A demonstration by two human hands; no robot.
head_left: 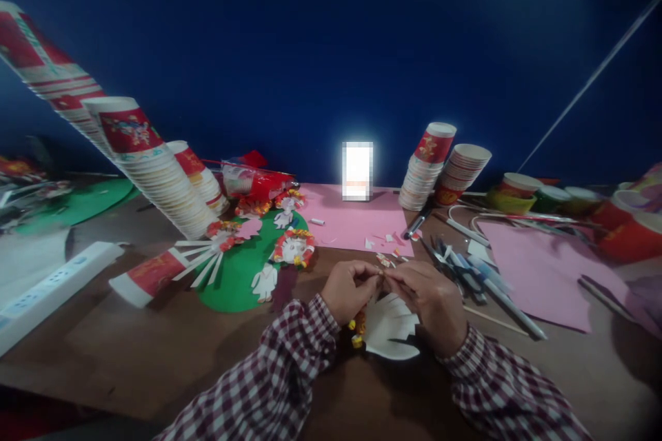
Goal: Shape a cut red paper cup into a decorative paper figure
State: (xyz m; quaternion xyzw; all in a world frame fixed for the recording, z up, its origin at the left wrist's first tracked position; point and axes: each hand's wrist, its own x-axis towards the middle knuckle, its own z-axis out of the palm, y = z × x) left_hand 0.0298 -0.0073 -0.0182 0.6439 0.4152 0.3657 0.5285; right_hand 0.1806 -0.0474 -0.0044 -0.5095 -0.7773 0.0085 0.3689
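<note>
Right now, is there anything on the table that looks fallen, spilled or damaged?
Yes: at left, a red paper cup lies on its side, though the cup stack behind it stands. Small paper scraps litter the middle pink sheet, perhaps cutting waste. I see no spilled liquid.

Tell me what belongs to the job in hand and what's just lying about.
Seemingly in the job:
- left hand and right hand, fingertips close together
- cut white paper beneath them

Seemingly just lying about:
- power strip
- black pen
- pink sheet at right
</note>
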